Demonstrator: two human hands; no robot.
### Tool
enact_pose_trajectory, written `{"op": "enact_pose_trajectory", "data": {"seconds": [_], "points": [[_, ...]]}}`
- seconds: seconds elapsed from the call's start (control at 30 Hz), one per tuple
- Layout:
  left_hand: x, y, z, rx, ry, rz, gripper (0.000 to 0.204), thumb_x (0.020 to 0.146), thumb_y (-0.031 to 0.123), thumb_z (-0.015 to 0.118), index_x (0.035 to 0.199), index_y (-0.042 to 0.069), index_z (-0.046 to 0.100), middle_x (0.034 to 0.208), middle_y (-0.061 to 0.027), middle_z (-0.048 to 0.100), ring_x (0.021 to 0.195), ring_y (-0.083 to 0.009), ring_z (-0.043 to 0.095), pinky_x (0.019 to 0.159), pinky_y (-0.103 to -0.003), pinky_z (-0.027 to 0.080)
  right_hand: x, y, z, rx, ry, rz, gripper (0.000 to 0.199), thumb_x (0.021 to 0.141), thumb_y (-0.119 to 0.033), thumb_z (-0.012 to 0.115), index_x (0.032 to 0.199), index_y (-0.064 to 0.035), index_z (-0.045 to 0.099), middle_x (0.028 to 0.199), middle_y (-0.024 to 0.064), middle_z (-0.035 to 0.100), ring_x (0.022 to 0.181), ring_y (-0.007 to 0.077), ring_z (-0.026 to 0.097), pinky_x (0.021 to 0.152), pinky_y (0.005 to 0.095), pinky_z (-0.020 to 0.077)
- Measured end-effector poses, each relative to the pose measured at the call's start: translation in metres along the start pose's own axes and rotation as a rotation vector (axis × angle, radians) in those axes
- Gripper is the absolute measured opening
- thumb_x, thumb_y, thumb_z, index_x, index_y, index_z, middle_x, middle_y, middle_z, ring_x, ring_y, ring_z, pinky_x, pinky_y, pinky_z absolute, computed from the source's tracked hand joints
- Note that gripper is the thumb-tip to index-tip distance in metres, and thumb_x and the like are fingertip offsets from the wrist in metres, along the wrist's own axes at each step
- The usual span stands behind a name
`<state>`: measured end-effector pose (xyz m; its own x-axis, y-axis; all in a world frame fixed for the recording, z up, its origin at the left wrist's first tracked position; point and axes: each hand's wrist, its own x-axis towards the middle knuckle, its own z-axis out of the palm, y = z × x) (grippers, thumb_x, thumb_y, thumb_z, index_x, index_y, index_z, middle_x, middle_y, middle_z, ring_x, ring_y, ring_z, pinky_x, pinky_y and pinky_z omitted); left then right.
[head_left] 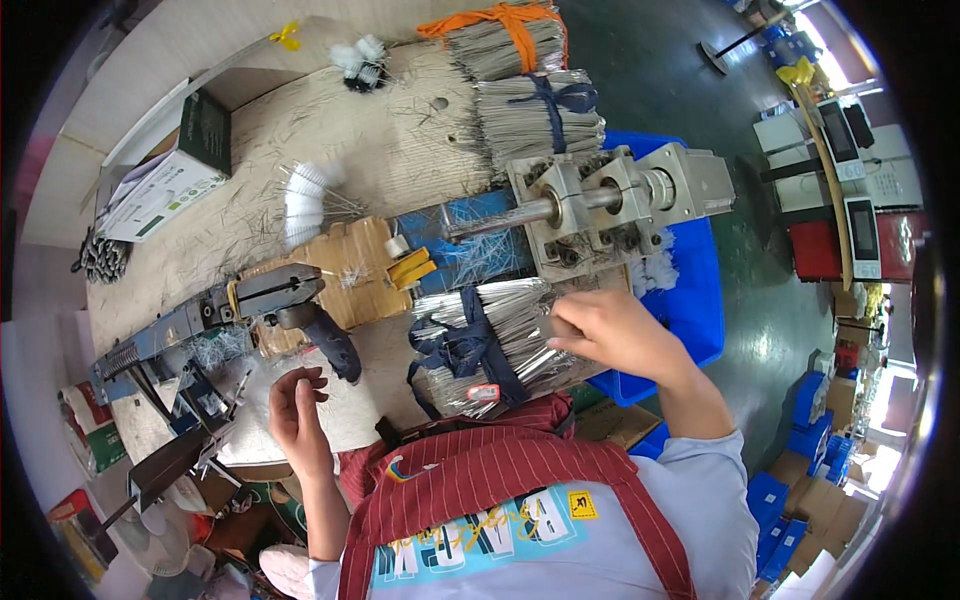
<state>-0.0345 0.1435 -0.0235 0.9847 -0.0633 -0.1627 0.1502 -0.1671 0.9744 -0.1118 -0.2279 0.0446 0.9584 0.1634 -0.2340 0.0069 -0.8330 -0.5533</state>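
My right hand (612, 332) is closed, thumb and fingers pressed together at the right side of a bundle of thin metal wires (515, 310). Whether a single wire is between the fingertips is too small to make out. Dark blue cloth strips (460, 345) tie this bundle, and a small red-and-white object (484, 393) lies on its near end. My left hand (297, 408) hovers at the bench's near edge with loosely bent fingers, holding nothing visible. Just beyond it are a dark clamp head (280, 290) and a cloth-wrapped lever handle (332, 345).
A metal shaft assembly (590, 205) with bearing blocks crosses the bench beside a blue bin (705, 300). Farther back lie tied wire bundles (515, 125) and white-bristled brushes (305, 205). A carton (165, 195) stands at left; loose wires litter the wooden bench (400, 140).
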Motion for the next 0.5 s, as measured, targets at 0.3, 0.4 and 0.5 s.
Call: {"op": "enact_pose_trajectory", "data": {"seconds": [0.3,0.4,0.5], "points": [[0.005,0.054,0.047,0.164,-0.193,0.244,0.011,0.095,-0.001,0.052,0.103,-0.003,0.06,0.097,-0.0099,0.067,0.086,-0.0142,0.062,0.079,-0.026,0.048,-0.011,0.0,-0.019,-0.177,0.149,-0.027,0.013,0.076,-0.011,0.066,0.079,-0.0072,0.054,0.077,0.009,0.058,0.076,0.0289,0.061,0.064,0.0411,0.0494],[0.005,0.062,0.066,0.174,-0.273,0.243,0.009,0.092,-0.003,0.055,0.097,-0.002,0.062,0.091,-0.0105,0.066,0.084,-0.0169,0.063,0.077,-0.027,0.049,-0.002,-0.009,0.007,-0.202,0.117,-0.166,0.014,0.072,-0.01,0.067,0.078,-0.0106,0.054,0.077,0.0034,0.054,0.083,0.0246,0.058,0.065,0.0376,0.051],[0.003,0.062,0.071,0.216,-0.339,0.298,0.008,0.09,-0.002,0.057,0.097,-0.002,0.063,0.09,-0.0116,0.066,0.082,-0.0202,0.064,0.076,-0.029,0.049,-0.003,-0.005,0.009,-0.153,0.166,-0.149,0.015,0.069,-0.007,0.066,0.075,-0.0106,0.053,0.078,0.0034,0.055,0.082,0.025,0.058,0.067,0.0378,0.0506]]}}
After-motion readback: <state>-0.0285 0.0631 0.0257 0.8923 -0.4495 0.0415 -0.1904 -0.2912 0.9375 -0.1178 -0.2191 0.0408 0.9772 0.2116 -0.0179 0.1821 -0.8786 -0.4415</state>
